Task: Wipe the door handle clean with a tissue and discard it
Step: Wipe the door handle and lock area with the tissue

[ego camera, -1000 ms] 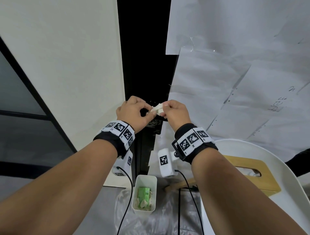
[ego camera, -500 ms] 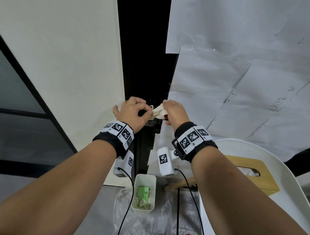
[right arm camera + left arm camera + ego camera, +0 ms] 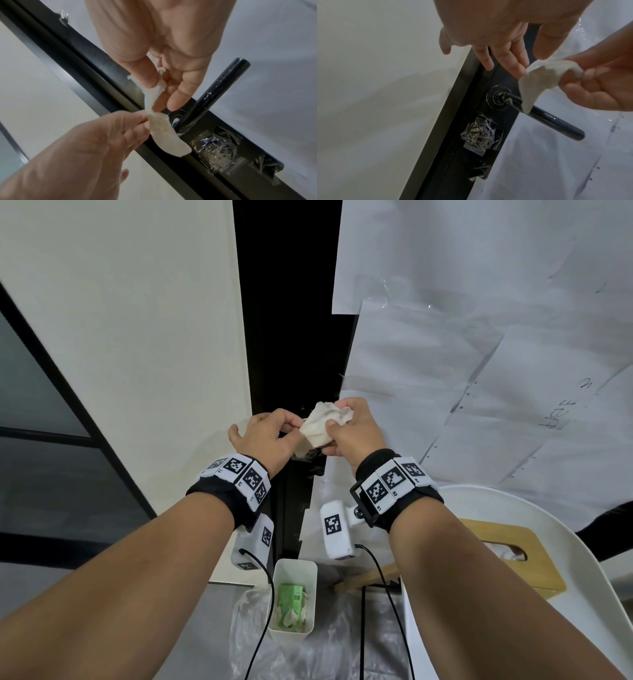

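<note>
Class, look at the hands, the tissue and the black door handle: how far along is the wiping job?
Done: a tissue is out and at the door. In hand: both the left hand and right hand pinch it just above the door handle, which shows smears near its base. Left: wiping, then dropping the tissue in the white bin below.

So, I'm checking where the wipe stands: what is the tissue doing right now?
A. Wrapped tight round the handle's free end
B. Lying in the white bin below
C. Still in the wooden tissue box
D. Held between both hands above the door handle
D: the tissue is pinched by the right hand and the left hand, hanging just over the black door handle.
</note>
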A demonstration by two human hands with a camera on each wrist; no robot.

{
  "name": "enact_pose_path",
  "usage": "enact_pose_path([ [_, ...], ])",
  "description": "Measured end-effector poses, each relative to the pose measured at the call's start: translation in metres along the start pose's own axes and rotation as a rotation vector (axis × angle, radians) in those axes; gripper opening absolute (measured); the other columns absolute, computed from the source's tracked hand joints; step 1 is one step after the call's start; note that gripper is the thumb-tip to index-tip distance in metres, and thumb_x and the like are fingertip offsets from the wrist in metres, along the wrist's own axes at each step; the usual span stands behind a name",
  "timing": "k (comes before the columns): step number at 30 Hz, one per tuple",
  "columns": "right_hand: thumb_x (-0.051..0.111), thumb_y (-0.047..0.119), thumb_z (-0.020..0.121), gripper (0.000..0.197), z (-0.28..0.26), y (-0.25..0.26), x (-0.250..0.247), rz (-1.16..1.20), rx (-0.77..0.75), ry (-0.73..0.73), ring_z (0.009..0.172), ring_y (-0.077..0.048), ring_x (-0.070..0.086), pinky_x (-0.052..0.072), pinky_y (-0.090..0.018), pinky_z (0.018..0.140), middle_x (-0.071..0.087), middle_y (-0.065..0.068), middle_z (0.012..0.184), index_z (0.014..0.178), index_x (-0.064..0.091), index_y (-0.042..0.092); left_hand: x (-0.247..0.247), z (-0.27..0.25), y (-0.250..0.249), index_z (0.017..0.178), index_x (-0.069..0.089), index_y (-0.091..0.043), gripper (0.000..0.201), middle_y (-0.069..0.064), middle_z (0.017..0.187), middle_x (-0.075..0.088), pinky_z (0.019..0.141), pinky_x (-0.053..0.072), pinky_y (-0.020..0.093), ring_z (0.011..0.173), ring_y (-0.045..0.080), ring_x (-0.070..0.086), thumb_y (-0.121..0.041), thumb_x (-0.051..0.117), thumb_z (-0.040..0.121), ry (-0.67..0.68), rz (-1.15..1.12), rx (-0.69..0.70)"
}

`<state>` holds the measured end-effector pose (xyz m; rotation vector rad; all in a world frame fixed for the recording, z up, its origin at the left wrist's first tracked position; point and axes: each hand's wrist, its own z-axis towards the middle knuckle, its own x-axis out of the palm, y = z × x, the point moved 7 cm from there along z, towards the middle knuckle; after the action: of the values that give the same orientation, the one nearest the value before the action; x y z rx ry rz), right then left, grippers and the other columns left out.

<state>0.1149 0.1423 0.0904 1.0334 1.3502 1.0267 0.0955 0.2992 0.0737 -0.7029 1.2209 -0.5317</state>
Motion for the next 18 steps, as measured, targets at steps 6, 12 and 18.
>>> enact_pose_path([
  [6,0.052,0.012,0.091,0.025,0.001,0.001,-0.002,-0.002,-0.036,-0.049,0.06,-0.021,0.062,0.06,-0.038,0.064,0.059,-0.008,0.08,0.109,0.041,0.025,-0.003,0.003,-0.006,0.09,0.063,-0.037,0.015,-0.016,0.09,0.065,0.11,0.009,0.059,0.101,0.006,0.054,-0.048,0.054,0.087,0.016,0.038,0.046],
  [12,0.058,0.017,0.088,0.014,0.002,0.001,0.0,-0.049,-0.091,-0.008,0.078,-0.02,0.061,0.058,-0.038,0.08,0.056,0.004,0.078,0.1,0.058,0.024,-0.008,0.003,-0.003,0.079,0.057,-0.037,0.012,-0.02,0.081,0.065,0.103,0.036,0.048,0.088,0.003,0.059,-0.047,0.056,0.085,-0.002,-0.071,0.043],
  [18,0.059,0.007,0.086,0.013,0.007,-0.002,0.006,-0.256,-0.112,0.036,0.078,-0.004,0.058,0.044,-0.012,0.071,0.061,0.007,0.082,0.089,0.072,0.01,-0.006,0.005,-0.006,0.105,0.054,-0.05,0.033,-0.006,0.087,0.063,0.094,0.046,0.047,0.089,0.01,0.061,-0.022,0.057,0.087,0.018,-0.217,0.14],
])
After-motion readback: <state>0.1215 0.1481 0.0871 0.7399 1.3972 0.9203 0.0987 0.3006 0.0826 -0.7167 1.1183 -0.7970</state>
